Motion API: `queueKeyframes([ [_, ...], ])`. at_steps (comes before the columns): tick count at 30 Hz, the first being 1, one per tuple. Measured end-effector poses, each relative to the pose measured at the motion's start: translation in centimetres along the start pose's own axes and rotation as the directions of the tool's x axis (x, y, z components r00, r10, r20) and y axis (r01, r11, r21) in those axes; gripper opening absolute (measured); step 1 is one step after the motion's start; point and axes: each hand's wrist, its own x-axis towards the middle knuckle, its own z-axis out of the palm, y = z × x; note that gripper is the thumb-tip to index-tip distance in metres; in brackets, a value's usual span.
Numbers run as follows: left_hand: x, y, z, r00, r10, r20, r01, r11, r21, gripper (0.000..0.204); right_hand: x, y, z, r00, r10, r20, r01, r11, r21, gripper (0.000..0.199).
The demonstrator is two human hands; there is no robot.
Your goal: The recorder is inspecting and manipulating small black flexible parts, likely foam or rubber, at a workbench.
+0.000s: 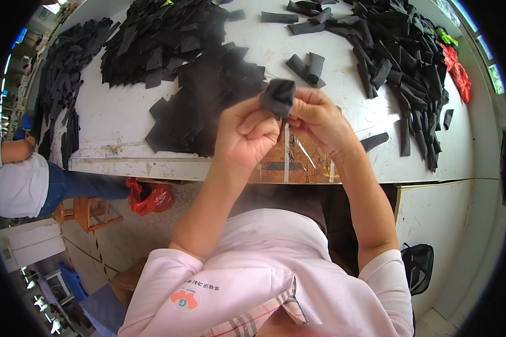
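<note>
A small black fabric tube point(278, 98) is held up over the near edge of the table, its end turned toward me. My left hand point(246, 130) grips its left side, with the fingers curled in. On the other side my right hand point(321, 117) pinches it between thumb and fingers. Just below the tube a thin dark strip shows, too small to make out. Under my hands lies a worn brown board point(276, 168) set in the table edge, and on it a slim metal tool point(306, 153). Beside my right wrist rests a loose black fabric piece point(374, 141).
Flat black fabric pieces point(199, 106) are heaped to the left on the white table point(115, 126). Rolled black tubes point(402, 62) are piled at right, near a red plastic bag point(456, 73). Another person point(19, 180) stands at far left, near a wooden stool point(90, 213).
</note>
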Motion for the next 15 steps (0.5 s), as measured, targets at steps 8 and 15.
queueKeyframes([
  [8,-2.7,-3.4,1.6,0.889,0.332,0.317,-0.438,0.407,0.802,0.023,-0.4,-1.3,0.3,0.988,-0.123,0.093,0.127,0.991,-0.039,0.029],
  [15,-2.0,-2.6,-0.5,0.686,0.521,0.508,-0.436,-0.264,0.86,0.031,0.3,3.0,-1.6,0.987,-0.141,0.081,0.148,0.986,-0.082,0.03],
])
